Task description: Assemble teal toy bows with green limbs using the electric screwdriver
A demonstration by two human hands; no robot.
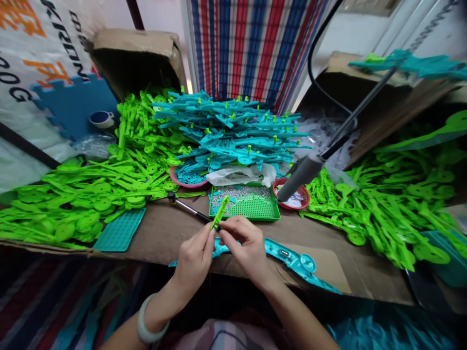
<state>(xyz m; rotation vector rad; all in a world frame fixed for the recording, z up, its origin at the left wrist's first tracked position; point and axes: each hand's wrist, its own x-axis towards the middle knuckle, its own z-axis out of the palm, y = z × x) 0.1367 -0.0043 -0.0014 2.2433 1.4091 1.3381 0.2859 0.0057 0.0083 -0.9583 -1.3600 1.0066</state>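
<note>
My left hand (195, 257) pinches the lower end of a small bright green plastic strip (220, 211) that points up and away from me. My right hand (245, 245) is closed with its fingertips meeting the left hand's at the strip's base, and it rests on a long teal plastic part (292, 260) lying across the table edge. Just beyond the hands stands a green tray (251, 206) with small silvery screws in its far half. A thin black tool (188, 208) lies left of the tray, its tip reaching towards my hands.
A heap of teal parts (233, 131) rises behind the tray. Green parts are piled at left (91, 194) and right (383, 209). A hanging grey power screwdriver (304, 175) points into a red bowl (294, 197). A teal grid mat (120, 231) lies left. Cardboard boxes (138, 58) stand behind.
</note>
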